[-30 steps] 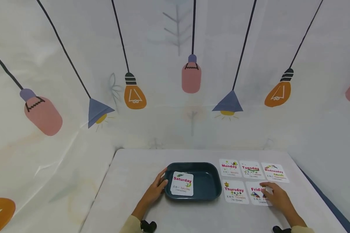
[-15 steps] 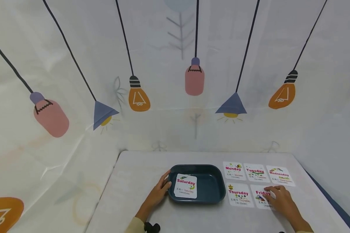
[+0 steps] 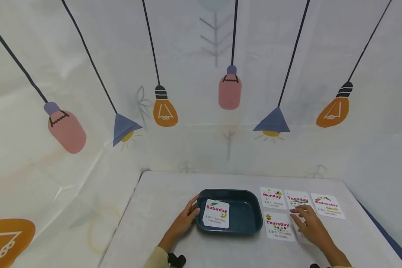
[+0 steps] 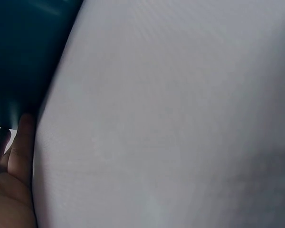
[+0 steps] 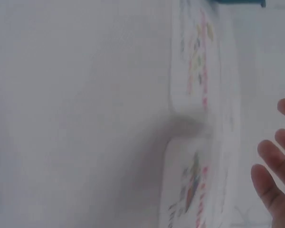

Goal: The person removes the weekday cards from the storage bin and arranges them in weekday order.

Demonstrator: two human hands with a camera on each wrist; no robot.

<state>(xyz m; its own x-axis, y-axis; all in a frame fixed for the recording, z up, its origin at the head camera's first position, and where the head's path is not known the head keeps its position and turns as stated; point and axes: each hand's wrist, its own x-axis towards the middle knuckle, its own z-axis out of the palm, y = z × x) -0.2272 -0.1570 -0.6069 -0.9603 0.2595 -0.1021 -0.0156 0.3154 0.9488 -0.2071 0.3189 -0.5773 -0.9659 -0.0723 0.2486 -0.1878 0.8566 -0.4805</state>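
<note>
My left hand rests against the left side of a dark teal tray, its fingers along the outer wall. In the left wrist view, fingertips of the left hand touch the tray's wall. Inside the tray, at its left, lies a white Saturday card. Over the cards on the right, my right hand hovers with nothing in its spread, loosely bent fingers. It mostly covers the Friday card. The Thursday card lies just left of it, and the Tuesday card is partly hidden behind its fingers.
The Monday card and Wednesday card lie flat in the back row, right of the tray. All stand on a white table. A wall sheet printed with hanging lamps rises behind and at the left.
My right hand has lifted off the Friday card and shifted left and back, between the card rows. The left hand stays at the tray. The head view has turned slightly left.
</note>
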